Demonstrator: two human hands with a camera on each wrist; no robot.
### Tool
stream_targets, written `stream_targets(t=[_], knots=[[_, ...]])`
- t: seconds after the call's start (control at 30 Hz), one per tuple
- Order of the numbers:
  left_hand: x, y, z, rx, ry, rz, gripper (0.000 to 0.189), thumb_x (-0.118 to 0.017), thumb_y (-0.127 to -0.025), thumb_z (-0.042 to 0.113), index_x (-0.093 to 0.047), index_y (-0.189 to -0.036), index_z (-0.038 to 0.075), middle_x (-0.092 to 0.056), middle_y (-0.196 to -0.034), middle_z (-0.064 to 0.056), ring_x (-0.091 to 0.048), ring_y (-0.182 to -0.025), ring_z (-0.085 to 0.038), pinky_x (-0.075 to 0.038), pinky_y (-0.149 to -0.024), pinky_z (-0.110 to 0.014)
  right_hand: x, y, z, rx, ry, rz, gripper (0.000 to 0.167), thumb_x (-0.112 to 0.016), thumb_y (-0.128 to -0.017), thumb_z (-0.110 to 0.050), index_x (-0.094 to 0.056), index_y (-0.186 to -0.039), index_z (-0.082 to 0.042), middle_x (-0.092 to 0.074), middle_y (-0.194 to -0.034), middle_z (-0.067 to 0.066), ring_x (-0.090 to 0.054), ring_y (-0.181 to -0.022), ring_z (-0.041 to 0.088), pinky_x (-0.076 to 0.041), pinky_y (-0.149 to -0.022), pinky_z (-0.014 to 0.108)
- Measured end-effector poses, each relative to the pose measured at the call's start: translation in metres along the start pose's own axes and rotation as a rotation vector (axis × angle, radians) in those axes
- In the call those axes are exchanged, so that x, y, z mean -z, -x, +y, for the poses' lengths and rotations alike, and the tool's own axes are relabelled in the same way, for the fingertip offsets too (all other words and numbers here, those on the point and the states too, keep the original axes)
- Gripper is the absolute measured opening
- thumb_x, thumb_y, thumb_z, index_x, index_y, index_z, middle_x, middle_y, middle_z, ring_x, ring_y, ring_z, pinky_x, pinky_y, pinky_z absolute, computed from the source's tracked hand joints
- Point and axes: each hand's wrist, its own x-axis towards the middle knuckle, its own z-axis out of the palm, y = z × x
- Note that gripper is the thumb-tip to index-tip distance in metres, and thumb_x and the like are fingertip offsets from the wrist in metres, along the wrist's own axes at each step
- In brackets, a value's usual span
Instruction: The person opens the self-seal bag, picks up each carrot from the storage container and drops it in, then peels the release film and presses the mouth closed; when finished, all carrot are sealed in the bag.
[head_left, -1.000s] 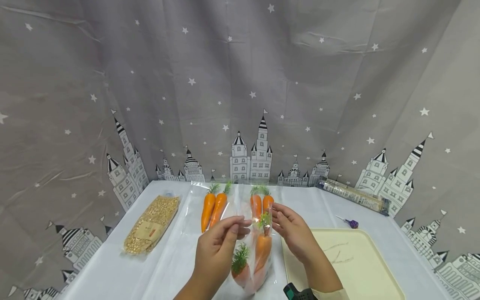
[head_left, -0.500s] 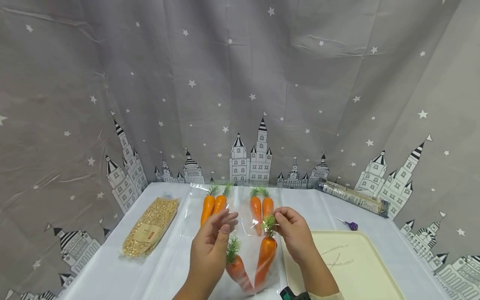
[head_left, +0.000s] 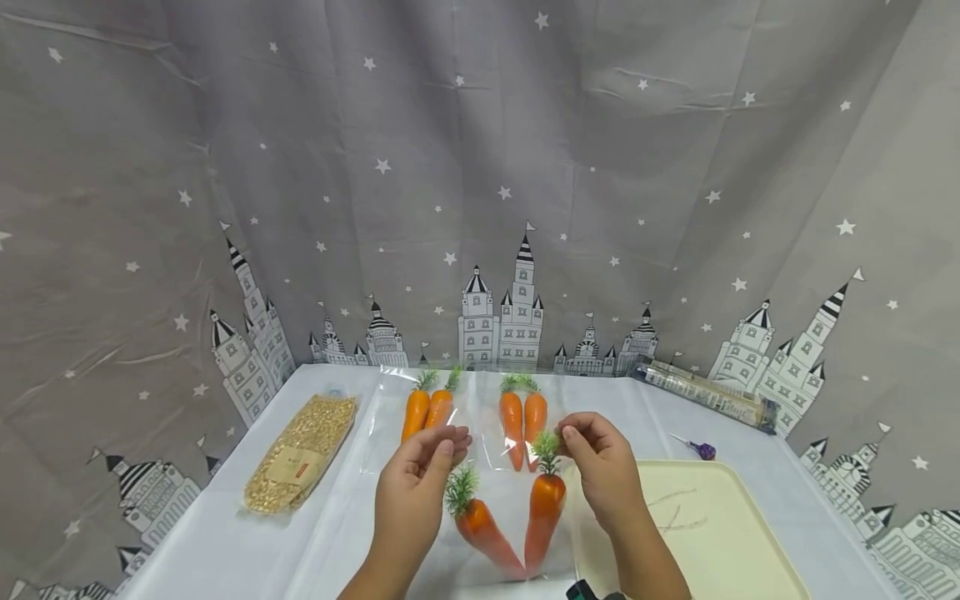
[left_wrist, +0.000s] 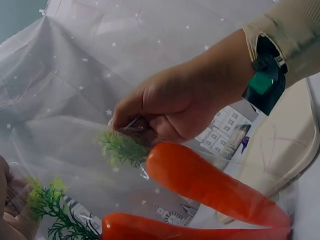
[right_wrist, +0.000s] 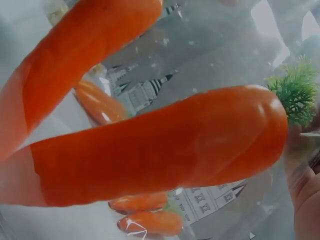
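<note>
A clear plastic bag [head_left: 501,508] hangs spread between my two hands, with two carrots inside. The left carrot [head_left: 480,525] and the right carrot [head_left: 546,500] form a V, green tops apart and tips meeting at the bottom of the bag. My right hand [head_left: 603,467] pinches the bag's right upper edge beside the right carrot's green top [left_wrist: 122,147]. At the opposite edge my left hand [head_left: 412,492] holds the bag with bent fingers, close to the left carrot's leaves [left_wrist: 50,205]; its fingertips are partly hidden.
Behind, two flat clear bags hold more carrots, a left pair [head_left: 427,412] and a right pair [head_left: 523,421]. A bag of grain [head_left: 303,454] lies at left. At right are a cream tray [head_left: 720,533], a small purple-handled tool [head_left: 702,450] and a long clear-wrapped package [head_left: 705,394].
The bag has been drawn wider, my right hand shifting right and my left hand left. The two carrots inside have come apart at their tops into a V.
</note>
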Motion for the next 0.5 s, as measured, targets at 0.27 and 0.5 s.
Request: stream_targets(t=[0.27, 0.5], knots=[[0.002, -0.002, -0.002, 0.000, 0.054, 0.009, 0.011, -0.064, -0.105, 0.010, -0.071, -0.113, 0.006, -0.075, -0.111, -0.008, -0.076, -0.106, -0.023, -0.062, -0.090, -0.031, 0.002, 0.005, -0.005, 0.084, 0.038, 0.087, 0.008, -0.063, -0.103, -0.004, -0.067, -0.109, -0.002, -0.070, -0.101, 0.017, -0.072, -0.087, 0.020, -0.063, -0.083, 0.026], [0.006, -0.003, -0.005, -0.044, 0.027, 0.043, 0.008, -0.064, -0.104, 0.006, -0.071, -0.106, 0.004, -0.077, -0.106, -0.009, -0.077, -0.102, -0.025, -0.063, -0.089, -0.031, 0.008, 0.011, -0.008, 0.168, 0.089, 0.170, 0.007, -0.065, -0.102, -0.003, -0.068, -0.109, -0.002, -0.069, -0.095, 0.012, -0.070, -0.084, 0.017, -0.062, -0.082, 0.023]])
